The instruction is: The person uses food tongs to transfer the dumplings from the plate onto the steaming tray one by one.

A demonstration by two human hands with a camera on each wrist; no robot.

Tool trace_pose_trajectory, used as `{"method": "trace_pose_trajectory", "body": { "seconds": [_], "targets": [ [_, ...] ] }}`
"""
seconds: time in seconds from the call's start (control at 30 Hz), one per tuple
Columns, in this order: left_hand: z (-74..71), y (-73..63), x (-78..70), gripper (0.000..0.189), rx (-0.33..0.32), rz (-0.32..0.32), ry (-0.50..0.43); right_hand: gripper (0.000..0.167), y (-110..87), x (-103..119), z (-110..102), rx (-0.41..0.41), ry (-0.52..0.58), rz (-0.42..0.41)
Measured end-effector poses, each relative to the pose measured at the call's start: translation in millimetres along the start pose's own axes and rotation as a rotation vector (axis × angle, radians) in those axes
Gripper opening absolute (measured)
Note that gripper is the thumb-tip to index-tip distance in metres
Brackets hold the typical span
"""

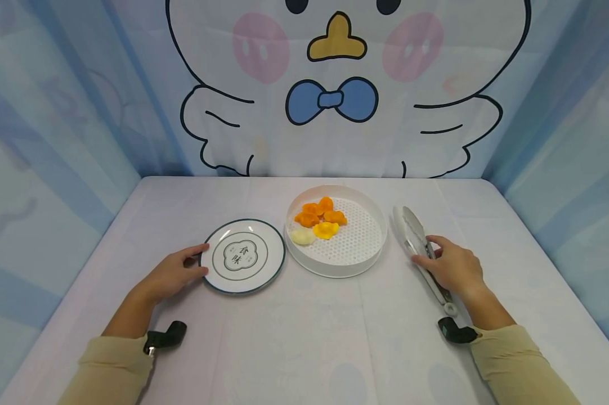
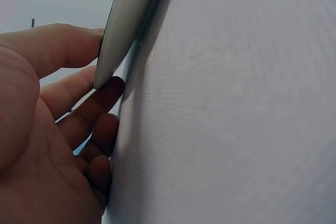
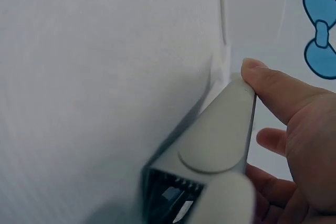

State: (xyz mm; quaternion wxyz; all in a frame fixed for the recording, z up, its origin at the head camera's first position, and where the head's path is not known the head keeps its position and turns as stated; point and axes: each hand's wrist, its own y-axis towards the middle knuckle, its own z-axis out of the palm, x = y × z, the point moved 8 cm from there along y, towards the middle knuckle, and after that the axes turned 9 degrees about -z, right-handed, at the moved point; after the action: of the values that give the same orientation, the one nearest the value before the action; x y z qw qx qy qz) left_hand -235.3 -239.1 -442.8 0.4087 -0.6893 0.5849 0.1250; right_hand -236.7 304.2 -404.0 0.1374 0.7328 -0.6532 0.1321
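Note:
A white plate [image 1: 269, 256] with a dark rim and printed characters lies left of centre on the table. My left hand [image 1: 175, 275] pinches its left rim, thumb on the upper side and fingers at the underside in the left wrist view. At the right, my right hand [image 1: 453, 267] holds a pair of tongs [image 1: 416, 225] with pale handles by the middle, thumb on the near side. Their tips point to the back. The tongs' hinge end [image 3: 220, 129] looms large in the right wrist view.
Between plate and tongs stands a round white steamer tray [image 1: 360, 242] with a perforated base. Several orange dumpling-like pieces [image 1: 308, 219], a yellow piece [image 1: 326, 230] and a pale piece [image 1: 302, 236] sit on its left side. A printed curtain [image 1: 335, 146] hangs behind the table.

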Motion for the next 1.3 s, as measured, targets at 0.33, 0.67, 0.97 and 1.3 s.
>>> {"method": "trace_pose_trajectory", "body": {
  "seconds": [0.33,0.67,0.97,1.3],
  "targets": [
    [-1.4,0.4,-0.6,0.068,-0.008,0.007,0.004,0.084,5.2,2.3,3.4,0.034,-0.045,-0.006],
    [-0.3,1.8,-0.8,0.067,-0.002,0.008,-0.003,0.101,3.2,2.9,1.0,0.048,-0.091,0.072],
    [-1.1,1.7,-1.0,0.068,-0.007,0.002,0.008,0.112,2.9,-1.9,-3.4,0.033,-0.101,0.137],
    [-1.0,0.6,-2.1,0.067,-0.006,-0.002,0.007,0.111,2.1,-2.3,-2.4,-0.005,-0.073,0.125]
  ]
}}
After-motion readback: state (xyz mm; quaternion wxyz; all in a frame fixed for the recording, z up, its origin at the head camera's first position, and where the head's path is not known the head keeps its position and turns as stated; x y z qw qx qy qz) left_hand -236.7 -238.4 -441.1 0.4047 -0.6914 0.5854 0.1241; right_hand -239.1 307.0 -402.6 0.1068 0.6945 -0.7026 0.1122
